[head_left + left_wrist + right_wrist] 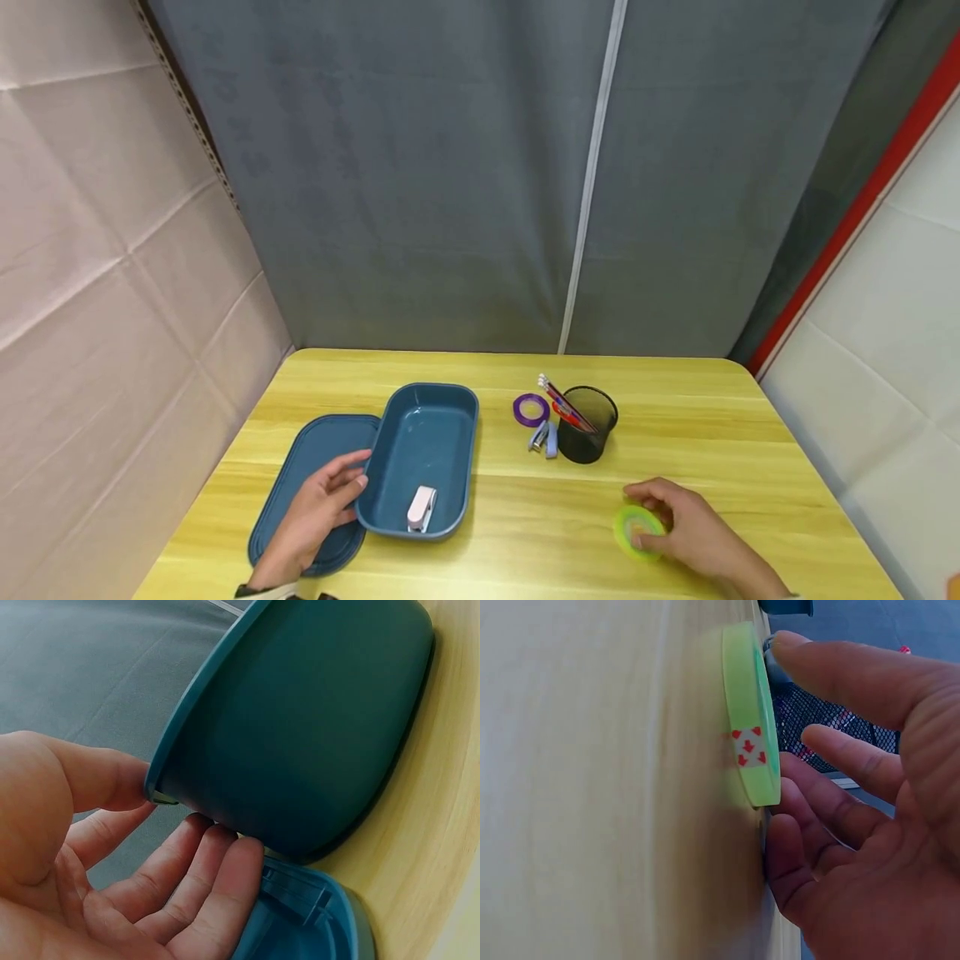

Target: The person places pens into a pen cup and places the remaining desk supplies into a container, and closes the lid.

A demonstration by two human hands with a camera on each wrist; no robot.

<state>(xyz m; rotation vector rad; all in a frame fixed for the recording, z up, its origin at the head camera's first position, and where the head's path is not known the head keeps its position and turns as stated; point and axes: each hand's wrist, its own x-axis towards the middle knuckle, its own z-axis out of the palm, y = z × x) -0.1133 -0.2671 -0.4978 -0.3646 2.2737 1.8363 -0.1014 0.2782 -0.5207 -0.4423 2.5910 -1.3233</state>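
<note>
My left hand [318,508] is at the near left side of a blue rectangular box [420,433]. Its thumb sits on the rim and its curled fingertips touch the outer wall [300,727]. Inside the box, toward its near end, lies a small white and pale pink stapler [422,508]. My right hand [693,529] hovers over a lime-green roll of tape [622,533] lying flat on the table. Its thumb and fingers are spread about the roll, not visibly pinching it. A red-marked label [748,746] shows on the roll's edge.
The box's blue lid [273,508] lies to its left, partly under it. Beyond, right of centre, stand a black mesh pen cup [581,446] with pencils, a purple tape roll [517,408] and a light-blue stapler [552,442]. A grey curtain [450,208] hangs behind the table.
</note>
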